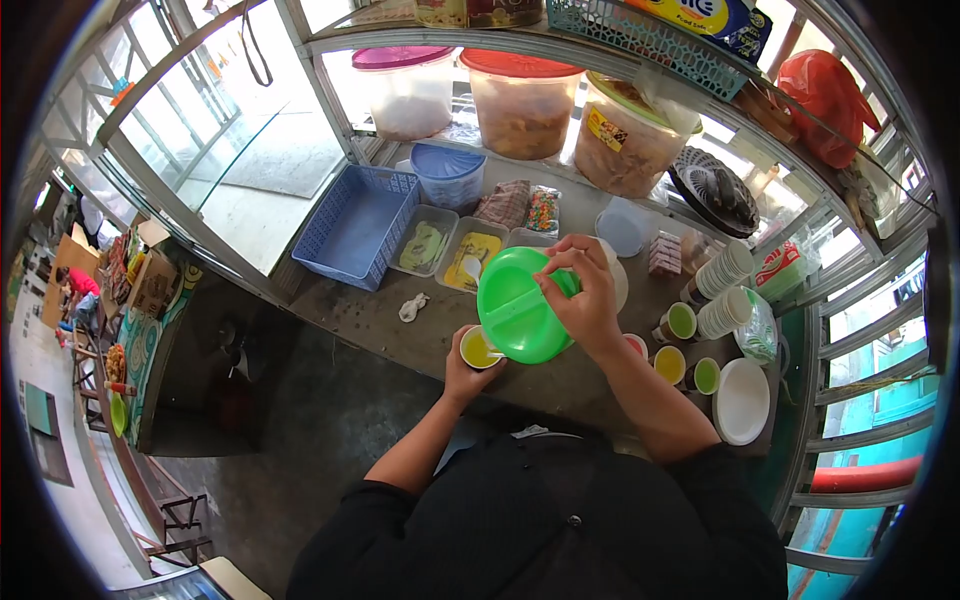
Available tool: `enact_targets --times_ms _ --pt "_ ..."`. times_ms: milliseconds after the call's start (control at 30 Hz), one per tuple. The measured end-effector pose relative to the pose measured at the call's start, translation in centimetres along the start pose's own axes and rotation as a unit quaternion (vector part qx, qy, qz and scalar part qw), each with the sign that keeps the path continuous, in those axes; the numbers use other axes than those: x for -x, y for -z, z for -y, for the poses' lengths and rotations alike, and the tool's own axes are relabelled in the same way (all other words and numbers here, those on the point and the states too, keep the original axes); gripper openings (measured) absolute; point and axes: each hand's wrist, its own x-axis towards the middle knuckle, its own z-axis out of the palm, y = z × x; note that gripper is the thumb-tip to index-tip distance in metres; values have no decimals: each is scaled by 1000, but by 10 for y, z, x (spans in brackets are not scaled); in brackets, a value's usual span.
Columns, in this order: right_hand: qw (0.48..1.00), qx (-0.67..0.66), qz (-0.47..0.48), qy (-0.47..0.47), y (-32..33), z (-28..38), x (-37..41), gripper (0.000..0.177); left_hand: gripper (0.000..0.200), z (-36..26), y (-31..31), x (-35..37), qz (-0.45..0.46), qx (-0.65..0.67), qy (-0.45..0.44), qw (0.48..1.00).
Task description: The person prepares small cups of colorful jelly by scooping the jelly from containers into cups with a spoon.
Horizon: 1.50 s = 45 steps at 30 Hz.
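Observation:
My left hand (470, 378) is wrapped around a small paper cup (478, 347) with yellow inside. Just right of the cup is a pitcher with a round green lid (520, 310), tilted so its pale lip meets the cup's rim. My right hand (585, 295) grips the pitcher at the lid's right side; the handle is hidden from me. Beyond the lid stand open plastic tubs, one with yellow contents and a white spoon (472, 265), another with pale green contents (422, 243). Filled cups, such as a yellow one (669, 364) and a green one (706, 376), stand beside my right forearm.
A blue basket (345, 225) sits at the counter's left. Large lidded tubs (525, 105) line the back. Stacked paper cups (722, 270) and white plates (742, 402) occupy the right side. A crumpled white cloth (413, 307) lies near the front edge. An overhead shelf (440, 32) crosses the top.

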Motion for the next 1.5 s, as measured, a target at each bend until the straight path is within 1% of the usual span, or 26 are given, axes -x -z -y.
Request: enact_targets --times_ms 200,300,400,600,700,1100,1267,1400,1500 --pt "1000 3 8 8 -1 3 -1 18 72 8 -1 2 1 5 10 1000" --pt "1000 4 14 9 -4 4 2 18 73 3 -1 4 -14 -29 -2 999" --pt "1000 12 17 12 -6 5 1 18 75 9 -1 6 -27 -29 -12 999" --pt "1000 12 12 14 -4 0 -3 19 77 11 -1 6 -21 -29 -13 999" --pt "1000 10 10 10 -4 0 -3 19 74 10 -1 6 -17 -26 -23 999" --pt "1000 18 13 22 -9 2 7 20 72 7 -2 4 -16 -41 -18 999" --pt "999 19 18 23 -7 3 6 20 73 7 -2 5 -15 -40 -22 999" --pt "1000 24 5 14 -5 4 3 19 75 12 -2 4 -5 -18 -18 1000" --pt "999 40 -9 17 1 2 -3 18 78 11 -1 4 -6 -40 -16 999"
